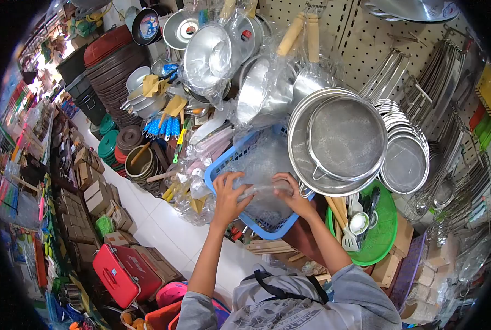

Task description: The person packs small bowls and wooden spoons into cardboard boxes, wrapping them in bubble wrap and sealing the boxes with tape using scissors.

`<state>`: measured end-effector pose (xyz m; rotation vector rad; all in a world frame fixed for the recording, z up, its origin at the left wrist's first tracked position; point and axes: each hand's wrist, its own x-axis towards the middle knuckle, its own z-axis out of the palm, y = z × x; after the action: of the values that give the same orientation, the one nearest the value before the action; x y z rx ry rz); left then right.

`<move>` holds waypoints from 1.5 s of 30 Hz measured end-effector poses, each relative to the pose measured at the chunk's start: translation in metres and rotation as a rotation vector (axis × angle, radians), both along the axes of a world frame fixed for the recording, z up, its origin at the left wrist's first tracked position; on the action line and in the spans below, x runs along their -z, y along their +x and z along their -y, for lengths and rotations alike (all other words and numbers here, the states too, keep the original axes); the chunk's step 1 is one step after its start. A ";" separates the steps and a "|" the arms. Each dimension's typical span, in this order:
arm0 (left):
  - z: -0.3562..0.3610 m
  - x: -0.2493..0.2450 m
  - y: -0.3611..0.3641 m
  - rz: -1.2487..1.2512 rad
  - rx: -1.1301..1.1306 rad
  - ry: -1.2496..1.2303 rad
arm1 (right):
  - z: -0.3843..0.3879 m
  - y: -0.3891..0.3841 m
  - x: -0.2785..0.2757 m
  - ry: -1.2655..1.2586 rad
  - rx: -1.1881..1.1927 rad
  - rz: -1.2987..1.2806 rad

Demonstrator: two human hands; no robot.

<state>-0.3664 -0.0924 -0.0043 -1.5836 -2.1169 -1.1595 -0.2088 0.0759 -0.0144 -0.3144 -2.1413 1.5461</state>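
A blue plastic basket [278, 230] stands in front of me, with clear plastic wrapping [265, 206] bunched inside it. My left hand [230, 199] is over the basket's left side, its fingers curled against the plastic. Across from it, my right hand [293, 193] bends its fingers at the other edge of the same plastic. What lies within the wrapping is too unclear to tell. Large round mesh strainers [347, 137] hang just right of and above my right hand. Pans in clear wrap [262, 91] hang behind the basket.
A green basket [385, 225] with utensils is at the right, beside smaller hanging strainers [404, 159]. Stacked brown pots [113, 82] rise at the upper left. A red cooler box [125, 275] sits low on the left, near the white tiled floor [171, 231].
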 end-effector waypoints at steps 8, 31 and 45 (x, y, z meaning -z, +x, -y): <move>0.020 -0.001 0.000 0.476 -0.078 0.139 | -0.010 0.015 0.065 0.256 0.042 0.160; 0.059 -0.037 0.096 1.441 0.080 0.556 | 0.015 0.134 -0.044 -0.310 -0.319 0.288; 0.025 -0.008 0.236 1.469 0.259 0.149 | 0.008 0.274 -0.009 -0.635 -0.035 0.176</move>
<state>-0.1309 -0.1175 0.0032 -0.9084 -2.2824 -3.1187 0.0647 0.0683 -0.0058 -0.6406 -1.7197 2.2658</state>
